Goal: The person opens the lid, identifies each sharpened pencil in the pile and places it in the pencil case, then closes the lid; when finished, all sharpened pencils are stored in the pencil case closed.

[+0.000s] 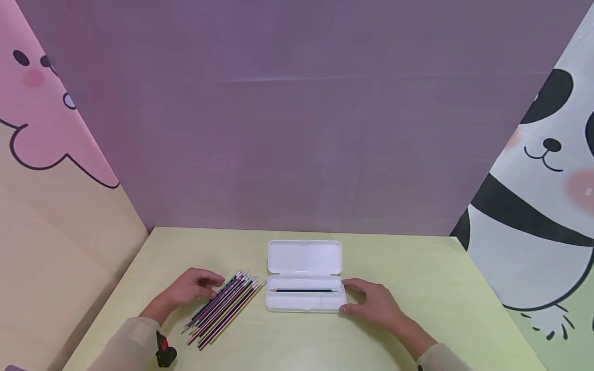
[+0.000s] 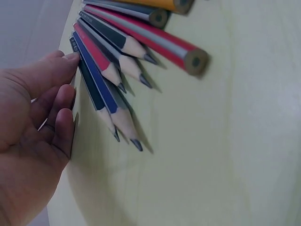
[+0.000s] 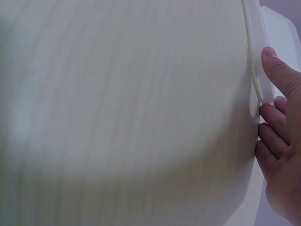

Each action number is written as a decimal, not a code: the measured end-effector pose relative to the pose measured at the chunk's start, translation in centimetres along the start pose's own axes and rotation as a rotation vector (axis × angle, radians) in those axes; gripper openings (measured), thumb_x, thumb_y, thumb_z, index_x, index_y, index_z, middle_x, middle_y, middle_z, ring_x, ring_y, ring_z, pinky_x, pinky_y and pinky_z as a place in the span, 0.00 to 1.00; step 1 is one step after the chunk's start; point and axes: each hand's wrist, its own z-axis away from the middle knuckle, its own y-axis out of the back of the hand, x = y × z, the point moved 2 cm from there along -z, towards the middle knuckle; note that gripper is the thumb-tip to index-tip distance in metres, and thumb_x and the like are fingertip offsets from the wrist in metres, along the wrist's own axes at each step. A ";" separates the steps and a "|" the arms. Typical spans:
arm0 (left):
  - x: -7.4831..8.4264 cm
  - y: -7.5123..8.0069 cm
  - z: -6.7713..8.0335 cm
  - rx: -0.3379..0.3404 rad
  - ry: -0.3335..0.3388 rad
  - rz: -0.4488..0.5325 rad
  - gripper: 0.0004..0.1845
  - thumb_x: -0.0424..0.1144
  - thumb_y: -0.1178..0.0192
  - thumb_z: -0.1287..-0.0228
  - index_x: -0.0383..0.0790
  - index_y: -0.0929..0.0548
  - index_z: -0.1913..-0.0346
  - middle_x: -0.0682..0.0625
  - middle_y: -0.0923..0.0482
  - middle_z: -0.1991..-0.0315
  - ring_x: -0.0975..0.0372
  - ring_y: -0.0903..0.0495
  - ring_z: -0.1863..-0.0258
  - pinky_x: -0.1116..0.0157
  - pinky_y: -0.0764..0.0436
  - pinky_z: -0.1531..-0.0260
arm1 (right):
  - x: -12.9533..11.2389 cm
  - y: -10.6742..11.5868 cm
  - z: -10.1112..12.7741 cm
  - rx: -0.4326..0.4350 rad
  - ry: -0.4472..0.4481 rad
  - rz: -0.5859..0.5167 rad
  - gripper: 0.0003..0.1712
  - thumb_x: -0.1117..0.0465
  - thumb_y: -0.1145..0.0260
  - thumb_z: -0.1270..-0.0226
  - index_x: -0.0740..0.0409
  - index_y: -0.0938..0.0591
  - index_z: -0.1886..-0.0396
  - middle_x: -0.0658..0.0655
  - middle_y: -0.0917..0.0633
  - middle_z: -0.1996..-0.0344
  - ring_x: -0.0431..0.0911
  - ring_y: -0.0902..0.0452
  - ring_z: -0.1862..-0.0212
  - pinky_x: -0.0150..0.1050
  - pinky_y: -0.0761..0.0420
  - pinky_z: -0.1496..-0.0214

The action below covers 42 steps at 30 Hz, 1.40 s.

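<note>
Step in hand, prob.: loading pencils into case. White plastic hinged pencil case (image 1: 292, 301) sits mid pale-yellow wood-grain tabletop (image 1: 394, 268), lid (image 1: 304, 256) open to the rear; 1 dark wooden pencil (image 1: 303, 290) lies in tray, tip L. R hand (image 1: 375, 304) grips case's R end, thumb & fingers at its corners. L hand (image 1: 190, 286) loosely curved beside pile of striped multicolour wooden pencils (image 1: 224, 310), nothing grasped AFAICT; contact w/ outermost pencil unclear. Next move likely calls for pinching one pencil & turning it lengthwise to tray. Obstacles: pencils overlap, mixed sharpened/blunt ends; R hand crowds tray's R end. Around: plain purple backdrop (image 1: 301, 129), black-&-white panda panel (image 1: 533, 216) R, pink cartoon panel (image 1: 42, 103) L.
</note>
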 end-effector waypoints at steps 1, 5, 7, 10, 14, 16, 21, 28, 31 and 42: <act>0.1 -0.1 0.0 0.006 0.002 -0.006 0.18 0.25 0.32 0.38 0.25 0.16 0.44 0.32 0.16 0.48 0.58 0.20 0.59 0.69 0.19 0.63 | 0.0 0.0 0.0 -0.001 0.001 -0.002 0.38 0.39 0.17 0.53 0.42 0.15 0.40 0.46 0.12 0.43 0.53 0.18 0.38 0.55 0.23 0.36; 0.2 -0.4 -0.2 0.032 -0.005 -0.063 0.17 0.26 0.31 0.39 0.26 0.15 0.46 0.35 0.15 0.51 0.60 0.20 0.59 0.70 0.19 0.62 | 0.1 0.0 0.0 -0.002 0.001 -0.002 0.38 0.39 0.17 0.53 0.42 0.15 0.39 0.46 0.13 0.43 0.53 0.18 0.38 0.55 0.24 0.36; 0.2 -0.5 -0.3 0.051 -0.004 -0.093 0.16 0.28 0.31 0.38 0.27 0.14 0.47 0.36 0.14 0.52 0.61 0.20 0.59 0.70 0.19 0.61 | 0.1 -0.1 0.0 -0.002 -0.002 -0.007 0.38 0.40 0.17 0.53 0.43 0.15 0.39 0.47 0.13 0.43 0.53 0.18 0.38 0.55 0.24 0.36; 0.2 -0.9 -0.5 0.097 0.007 -0.146 0.14 0.28 0.32 0.38 0.29 0.13 0.49 0.41 0.14 0.56 0.60 0.20 0.60 0.69 0.19 0.62 | 0.1 -0.1 0.0 0.000 -0.004 -0.010 0.38 0.39 0.17 0.53 0.42 0.15 0.39 0.47 0.12 0.43 0.54 0.19 0.38 0.56 0.24 0.36; 0.5 -1.5 -0.6 0.179 0.041 -0.267 0.10 0.29 0.32 0.37 0.34 0.11 0.54 0.50 0.16 0.65 0.60 0.23 0.65 0.67 0.22 0.65 | 0.1 -0.2 0.0 -0.002 -0.008 -0.008 0.38 0.39 0.17 0.53 0.41 0.15 0.40 0.47 0.12 0.43 0.54 0.18 0.38 0.56 0.23 0.36; 0.9 -1.9 -0.6 0.217 0.071 -0.323 0.08 0.30 0.32 0.38 0.37 0.10 0.56 0.54 0.19 0.68 0.61 0.25 0.67 0.66 0.23 0.65 | 0.2 -0.2 0.1 -0.002 -0.011 -0.007 0.38 0.39 0.17 0.53 0.41 0.15 0.40 0.47 0.12 0.43 0.54 0.18 0.38 0.55 0.23 0.36; 1.8 -2.5 -0.7 0.264 0.115 -0.394 0.07 0.29 0.33 0.39 0.37 0.10 0.58 0.55 0.20 0.70 0.62 0.25 0.69 0.63 0.23 0.65 | 0.3 -0.2 0.1 0.001 -0.012 -0.009 0.38 0.38 0.17 0.53 0.41 0.15 0.40 0.47 0.13 0.43 0.54 0.19 0.38 0.56 0.24 0.36; 2.1 -2.0 -0.2 0.250 0.122 -0.426 0.07 0.33 0.32 0.38 0.35 0.10 0.58 0.51 0.13 0.64 0.61 0.18 0.64 0.58 0.17 0.60 | 0.3 -0.3 0.1 -0.004 -0.005 0.000 0.39 0.38 0.18 0.53 0.42 0.15 0.40 0.48 0.12 0.43 0.54 0.18 0.38 0.56 0.24 0.36; 2.1 -1.9 -0.1 0.239 0.099 -0.434 0.08 0.33 0.31 0.38 0.35 0.09 0.57 0.50 0.12 0.63 0.61 0.17 0.63 0.57 0.16 0.60 | 0.3 -0.3 0.1 -0.007 -0.012 -0.006 0.39 0.37 0.18 0.54 0.42 0.15 0.40 0.48 0.12 0.43 0.54 0.19 0.38 0.56 0.24 0.36; 2.1 -1.8 -0.2 0.259 0.115 -0.474 0.03 0.33 0.30 0.39 0.39 0.09 0.62 0.53 0.14 0.68 0.64 0.20 0.68 0.60 0.18 0.63 | 0.2 -0.1 0.0 -0.006 -0.017 0.012 0.39 0.38 0.18 0.53 0.43 0.15 0.39 0.48 0.13 0.43 0.55 0.19 0.38 0.57 0.24 0.36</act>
